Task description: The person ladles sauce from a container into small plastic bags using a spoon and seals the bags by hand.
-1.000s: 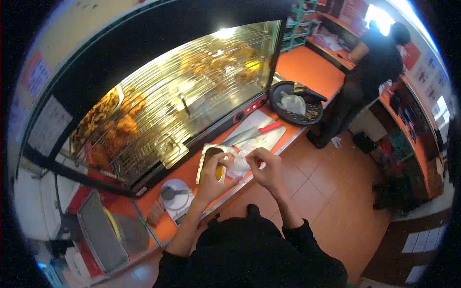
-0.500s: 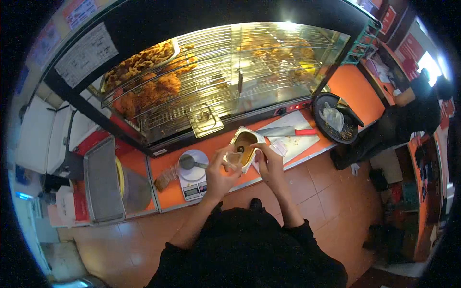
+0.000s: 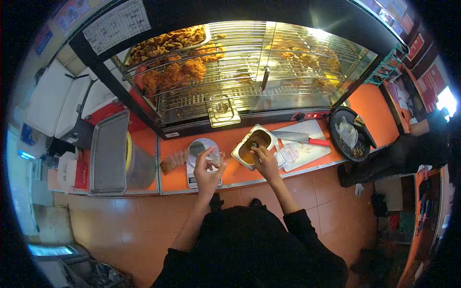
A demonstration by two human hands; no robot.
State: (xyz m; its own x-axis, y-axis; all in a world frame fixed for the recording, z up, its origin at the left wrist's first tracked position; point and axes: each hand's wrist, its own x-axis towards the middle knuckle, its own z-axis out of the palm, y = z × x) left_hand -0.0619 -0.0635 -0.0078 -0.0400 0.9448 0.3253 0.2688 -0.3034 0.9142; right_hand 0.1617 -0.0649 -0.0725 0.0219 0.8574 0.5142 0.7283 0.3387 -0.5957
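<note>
My left hand pinches a small clear plastic cup over the front of a digital kitchen scale. My right hand is closed at the near rim of a rectangular metal pan holding brown sauce. Its fingers grip what looks like a spoon, whose rounded end shows in the sauce; the handle is mostly hidden by the fingers. Left of the scale lies a row of nested clear cups. Small clear plastic pieces, possibly lids, lie right of the pan.
A red-handled cleaver rests on a white cutting board. Behind the orange counter stands a lit glass cabinet with fried chicken. A black bowl sits to the right, near another person. A grey tray leans at left.
My hands have moved apart. The left one went left with the cup, toward the scale, while the right one came to the pan and took hold of the spoon. The view has shifted.
</note>
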